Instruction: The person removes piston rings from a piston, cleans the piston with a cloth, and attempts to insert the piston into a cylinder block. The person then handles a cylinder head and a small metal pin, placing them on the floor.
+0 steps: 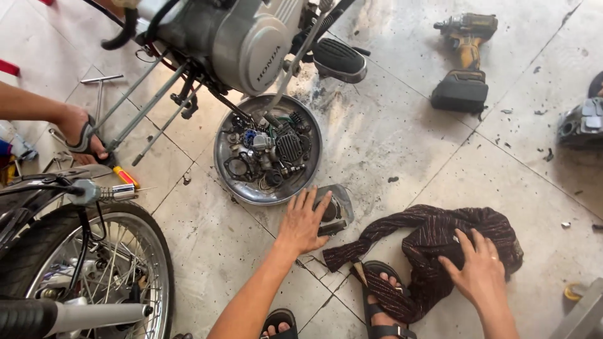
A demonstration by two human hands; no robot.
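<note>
Left hand (303,221) rests on metal part (333,210); right hand (480,267) presses dark rag (433,235)

Bright, even daylight, soft and without hard shadows. Mild glare on the pale floor tiles (402,144) and the round metal tray (251,191). Sharp focus overall; wide-angle bending near the edges, slight blur at corners.

Arms bare, no sleeves. Ring on right hand (480,270) finger. Dark strapped sandals (377,311) on both feet, lower frame.
</note>
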